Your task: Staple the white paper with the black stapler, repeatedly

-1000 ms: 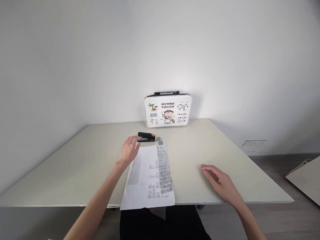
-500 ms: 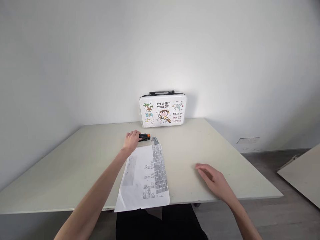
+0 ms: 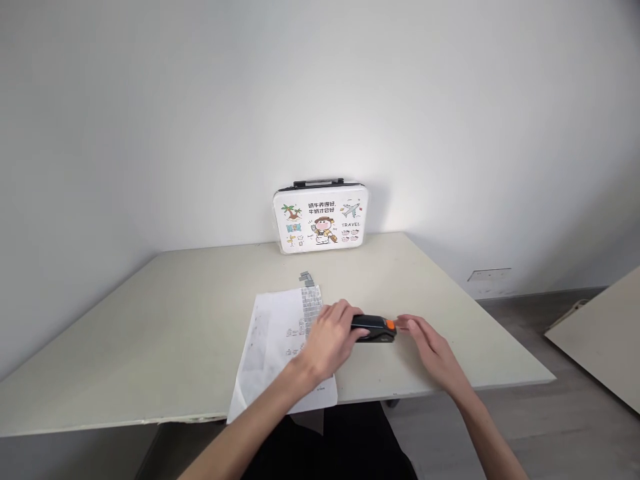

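Stapler [image 3: 374, 329]: over table [image 3: 150, 333], beside sheet [image 3: 260, 360] | left hand [image 3: 333, 337]: clamped round one end, apparently leaving the orange-marked end clear toward right hand [image 3: 433, 350] | right hand: fingers loosely curved; cannot tell whether touching | case [image 3: 321, 220]: upright near wall [image 3: 150, 133], perhaps for support; rounded corners, printed front | stapler: smooth black, elongated | sheet: thin, creased corner

1 head-worn view, forward, down over desk [image 3: 190, 333]
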The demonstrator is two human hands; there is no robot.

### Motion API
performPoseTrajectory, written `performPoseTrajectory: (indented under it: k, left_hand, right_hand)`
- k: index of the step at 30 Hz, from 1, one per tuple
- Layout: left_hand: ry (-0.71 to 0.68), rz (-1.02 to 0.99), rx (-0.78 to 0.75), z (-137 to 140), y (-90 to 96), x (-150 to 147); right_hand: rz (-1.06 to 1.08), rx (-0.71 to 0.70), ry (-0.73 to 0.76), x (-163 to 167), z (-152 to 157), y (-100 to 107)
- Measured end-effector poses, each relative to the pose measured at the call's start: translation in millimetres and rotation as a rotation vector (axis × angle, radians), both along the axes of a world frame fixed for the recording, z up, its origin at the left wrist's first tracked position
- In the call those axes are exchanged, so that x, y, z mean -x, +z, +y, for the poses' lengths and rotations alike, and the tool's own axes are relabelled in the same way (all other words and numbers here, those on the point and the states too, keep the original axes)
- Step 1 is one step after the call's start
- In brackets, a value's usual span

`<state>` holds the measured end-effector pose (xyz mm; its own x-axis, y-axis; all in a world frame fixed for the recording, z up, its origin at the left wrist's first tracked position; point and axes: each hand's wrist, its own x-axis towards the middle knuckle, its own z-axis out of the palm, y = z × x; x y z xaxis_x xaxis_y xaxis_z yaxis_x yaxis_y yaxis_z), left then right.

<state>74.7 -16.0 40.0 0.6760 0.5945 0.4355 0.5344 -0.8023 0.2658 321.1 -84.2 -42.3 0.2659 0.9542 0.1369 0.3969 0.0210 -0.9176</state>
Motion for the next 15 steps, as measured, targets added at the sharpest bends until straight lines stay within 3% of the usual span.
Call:
performPoseTrajectory:
  k: [6, 15]
  left_hand:
    - [-0.011, 0.008, 0.044, -14.6, -20.5, -30.3]
    - [0.012, -0.077, 0.184, -7.0, -40.4, -37.5]
  right_hand:
    - [0.057, 0.001, -0.057, -1.7, 0.5, 0.0]
    - [0.040, -0.014, -0.002, -3.3, 3.2, -8.4]
